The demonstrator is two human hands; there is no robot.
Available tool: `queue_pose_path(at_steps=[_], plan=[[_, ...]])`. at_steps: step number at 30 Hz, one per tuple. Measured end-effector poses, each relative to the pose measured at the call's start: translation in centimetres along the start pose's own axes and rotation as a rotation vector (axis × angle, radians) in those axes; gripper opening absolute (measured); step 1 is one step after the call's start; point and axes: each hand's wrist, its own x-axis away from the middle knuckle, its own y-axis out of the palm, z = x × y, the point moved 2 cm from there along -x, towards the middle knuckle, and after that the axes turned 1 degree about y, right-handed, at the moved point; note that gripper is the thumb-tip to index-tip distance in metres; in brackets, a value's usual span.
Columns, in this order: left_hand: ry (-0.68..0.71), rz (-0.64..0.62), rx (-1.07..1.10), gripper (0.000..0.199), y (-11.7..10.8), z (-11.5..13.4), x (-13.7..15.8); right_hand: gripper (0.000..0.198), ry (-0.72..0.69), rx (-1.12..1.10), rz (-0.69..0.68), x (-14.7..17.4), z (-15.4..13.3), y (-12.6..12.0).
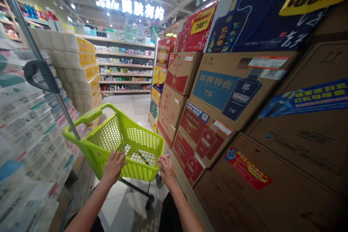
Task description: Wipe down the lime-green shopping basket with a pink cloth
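Note:
A lime-green shopping cart with a lattice basket stands in front of me, and its basket has nothing in it. My left hand rests over the near rim, with its fingers hooked across the edge. At the near right corner, my right hand has its fingers curled against the rim. Part of that grip is hidden behind the hand. A grey pole with a dark grey hook rises from the cart's left side. Below the basket, dark caster wheels touch the tiled floor.
Stacked liquor cartons line the right side closely, topped by gift boxes with yellow price tags. Wrapped tissue packs and a yellow-and-white stack border the left. Shelves of small goods stand ahead beyond the tiled aisle.

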Motion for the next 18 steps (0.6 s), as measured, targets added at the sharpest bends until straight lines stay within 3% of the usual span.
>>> queue_pose_path(at_steps=[3, 5, 7, 9, 12, 15, 18], plan=[[-0.037, 0.012, 0.016, 0.033, 0.7, 2.2, -0.7, 0.046, 0.128, 0.053, 0.129, 1.5, -1.8, 0.9], [-0.023, 0.006, 0.027, 0.033, 0.6, 2.8, -0.7, 0.058, 0.113, 0.083, 0.160, 2.6, -2.7, 1.2], [-0.010, 0.001, 0.026, 0.033, 0.1, 3.2, -0.5, 0.059, 0.073, 0.092, 0.140, 3.2, -2.7, 0.8], [-0.012, 0.002, 0.018, 0.034, -0.4, 3.8, -0.2, 0.046, 0.076, 0.106, 0.104, 3.0, -2.2, -0.1], [-0.040, 0.020, 0.012, 0.035, -0.9, 5.4, -0.1, 0.032, 0.196, 0.183, 0.076, 1.9, -1.9, -0.7], [-0.054, 0.032, 0.005, 0.034, -1.1, 6.9, -0.1, 0.036, 0.260, 0.260, 0.051, 1.2, -3.4, 0.0], [-0.045, 0.027, -0.025, 0.034, -1.2, 7.6, 0.3, 0.041, 0.154, 0.256, 0.001, 0.8, -4.9, 0.3]])
